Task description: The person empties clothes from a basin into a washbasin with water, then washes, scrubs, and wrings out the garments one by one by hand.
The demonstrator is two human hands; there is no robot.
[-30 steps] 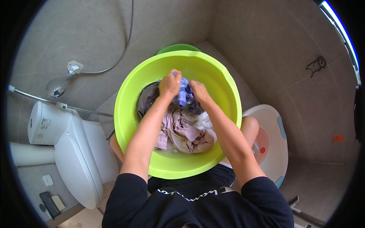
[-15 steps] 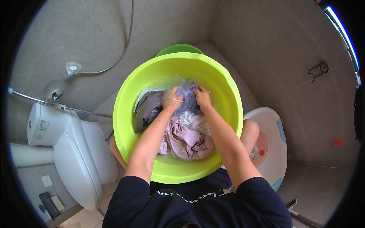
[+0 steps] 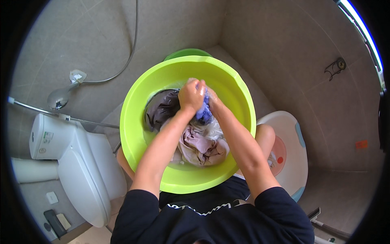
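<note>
A large lime-green basin (image 3: 134,150) stands before me with water and wet clothes in it. My left hand (image 3: 192,95) and my right hand (image 3: 212,99) are pressed together above its far half, both closed on a wet blue-purple cloth (image 3: 204,110). Part of that cloth bunches out below the fingers; the rest is hidden by the hands. Left of the hands lies a dark grey garment (image 3: 161,110). Nearer to me a pale pink garment (image 3: 203,146) is heaped, with a whitish cloth (image 3: 213,131) beside it.
On the right stands a white tub (image 3: 294,162) with a pink basin (image 3: 279,150) inside. A white toilet (image 3: 83,183) is at the left, near a shower head (image 3: 59,99) with its hose. Behind the basin a green rim (image 3: 187,53) shows. Tiled walls (image 3: 276,49) close the corner.
Both hands have come up out of the splashing water and together, bringing the blue-purple cloth up between them. The splash has died down.
</note>
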